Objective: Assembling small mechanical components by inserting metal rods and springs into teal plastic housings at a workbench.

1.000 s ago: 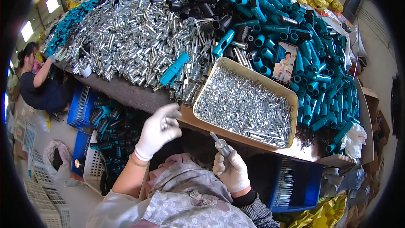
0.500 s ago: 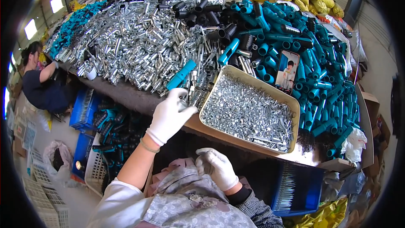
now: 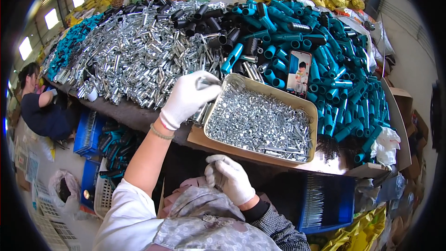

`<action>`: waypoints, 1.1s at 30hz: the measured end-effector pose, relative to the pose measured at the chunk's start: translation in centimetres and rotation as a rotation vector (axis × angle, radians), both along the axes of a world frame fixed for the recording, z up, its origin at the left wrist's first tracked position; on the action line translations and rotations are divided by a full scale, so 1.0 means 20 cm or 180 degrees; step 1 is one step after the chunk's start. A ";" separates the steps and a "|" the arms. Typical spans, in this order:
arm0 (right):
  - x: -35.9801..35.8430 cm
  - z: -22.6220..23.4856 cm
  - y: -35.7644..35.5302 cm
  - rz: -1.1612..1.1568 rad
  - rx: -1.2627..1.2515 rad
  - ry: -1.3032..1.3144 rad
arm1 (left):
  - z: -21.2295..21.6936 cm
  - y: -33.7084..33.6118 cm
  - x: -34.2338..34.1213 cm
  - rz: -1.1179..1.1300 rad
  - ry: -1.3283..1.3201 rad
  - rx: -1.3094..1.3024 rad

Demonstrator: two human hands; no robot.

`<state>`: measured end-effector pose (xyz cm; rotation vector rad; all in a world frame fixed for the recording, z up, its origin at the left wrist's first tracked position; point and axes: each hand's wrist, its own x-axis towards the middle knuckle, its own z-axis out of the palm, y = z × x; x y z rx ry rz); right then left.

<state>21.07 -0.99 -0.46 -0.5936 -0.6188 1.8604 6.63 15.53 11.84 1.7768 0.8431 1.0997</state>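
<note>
1. At far left a co-worker [image 3: 39, 107] sits low by the table edge, in the same spot as half a second ago
2. Blue crates [image 3: 88, 132] stand on the floor under the table, one holding teal parts
3. The silver tubes [image 3: 134, 51] cover the left half of the table in a heap
4. The left hand [image 3: 188, 97], in a white glove, has gone further out since the earlier frame; it now sits at the tray's near-left corner, fingers curled and pinched on a small silver piece [image 3: 204, 82] at the heap's edge
5. The right hand [image 3: 230, 179], gloved too, stays low by the lap, below the tray; it looks loosely closed, but I cannot tell whether it holds anything
6. The tray [image 3: 260, 90] of small silver parts lies between the heaps, at the table's near edge
7. A phone [image 3: 298, 70] leans on the teal tubes [image 3: 334, 69] just behind the tray
</note>
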 end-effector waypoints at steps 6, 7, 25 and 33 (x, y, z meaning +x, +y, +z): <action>0.17 0.04 -0.02 -0.0799 0.0330 0.0233 | -0.07 -0.03 0.12 -0.0515 0.0010 -0.0477; 0.19 0.06 -0.02 -0.0767 0.0341 0.0232 | -0.07 -0.03 0.13 -0.0644 -0.0046 -0.0789; 0.23 0.11 0.01 -0.1105 0.0302 0.0179 | -0.07 -0.36 0.15 -0.0316 0.0052 -0.0980; 0.23 0.15 0.00 -0.1134 0.0174 -0.0022 | -0.18 -0.40 0.17 0.0095 0.0898 0.1128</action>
